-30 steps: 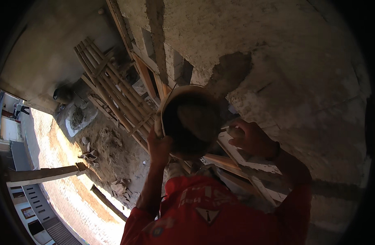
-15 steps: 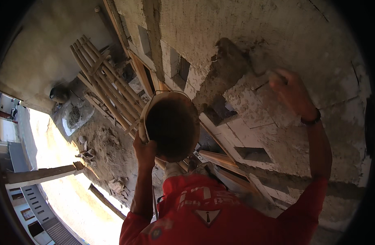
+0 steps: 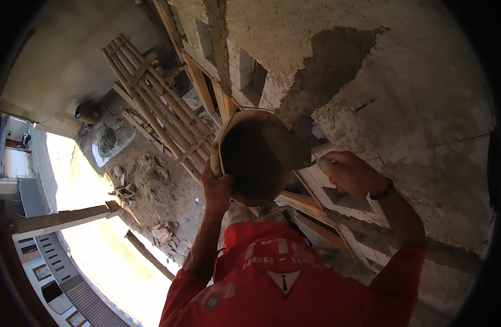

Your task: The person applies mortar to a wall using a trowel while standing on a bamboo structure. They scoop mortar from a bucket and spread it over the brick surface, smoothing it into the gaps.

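My left hand (image 3: 216, 189) is closed on the near-left rim of a round bucket (image 3: 217, 150), held up in front of my chest with its mouth toward me. Its inside is dark, and I cannot make out how much mortar it contains. My right hand (image 3: 348, 173) grips the handle of a trowel (image 3: 294, 150), whose broad blade reaches over the bucket's right side. Beyond the bucket, a darker patch of wet mortar (image 3: 329, 68) is spread on the rough wall (image 3: 414, 103) at the right.
Bamboo scaffolding poles (image 3: 155, 98) lean at the left of the bucket. Below are a sand heap (image 3: 149, 174), a dark pot (image 3: 88, 111) and a mortar pile (image 3: 107, 140). Wooden frames (image 3: 299, 201) and square openings line the wall. A beam (image 3: 65, 219) crosses the lower left.
My right hand has come down from the wall to the bucket, bringing the trowel blade over it. The mortar patch shows unobstructed. The bucket appears shifted slightly right in view.
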A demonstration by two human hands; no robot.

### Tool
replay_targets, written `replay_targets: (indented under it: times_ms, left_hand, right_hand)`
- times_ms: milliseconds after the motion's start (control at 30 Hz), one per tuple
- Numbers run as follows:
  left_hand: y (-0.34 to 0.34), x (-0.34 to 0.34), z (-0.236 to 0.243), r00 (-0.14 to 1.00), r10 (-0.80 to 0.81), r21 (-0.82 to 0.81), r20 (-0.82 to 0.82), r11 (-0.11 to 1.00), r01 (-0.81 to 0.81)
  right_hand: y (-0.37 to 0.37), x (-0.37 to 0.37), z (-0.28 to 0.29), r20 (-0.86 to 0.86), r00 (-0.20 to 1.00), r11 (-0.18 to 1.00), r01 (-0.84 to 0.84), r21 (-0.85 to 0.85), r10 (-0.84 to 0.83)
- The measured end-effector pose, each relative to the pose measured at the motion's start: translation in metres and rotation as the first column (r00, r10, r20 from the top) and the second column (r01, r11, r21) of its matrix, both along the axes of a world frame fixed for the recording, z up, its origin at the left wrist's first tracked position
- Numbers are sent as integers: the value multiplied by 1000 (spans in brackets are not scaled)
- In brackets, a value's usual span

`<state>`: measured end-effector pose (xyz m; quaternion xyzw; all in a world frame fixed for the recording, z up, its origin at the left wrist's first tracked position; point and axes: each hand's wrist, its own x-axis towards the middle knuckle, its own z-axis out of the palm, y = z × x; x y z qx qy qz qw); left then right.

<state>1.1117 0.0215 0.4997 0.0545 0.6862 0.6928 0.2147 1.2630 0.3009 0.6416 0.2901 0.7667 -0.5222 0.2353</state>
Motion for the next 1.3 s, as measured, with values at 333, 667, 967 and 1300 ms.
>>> replay_targets:
  times_ms: [333, 667, 967, 1300]
  left_hand:
    - [9, 3, 10, 987, -123, -4, -99, 992, 123]
    - [21, 5, 21, 966, -174, -142, -189, 979, 149]
    - [42, 6, 10, 937, -259, -330, -233, 928, 174]
    - [34, 6, 28, 984, -161, -49, -83, 986, 157]
  right_hand:
    - [-44, -17, -111, 60, 779, 483, -445, 754, 624]
    - [-19, -7, -45, 112, 752, 217, -324, 921, 650]
    - [-16, 3, -138, -245, 798, 783, -391, 485, 551]
    - [-33, 27, -142, -297, 904, 837, -109, 536, 308]
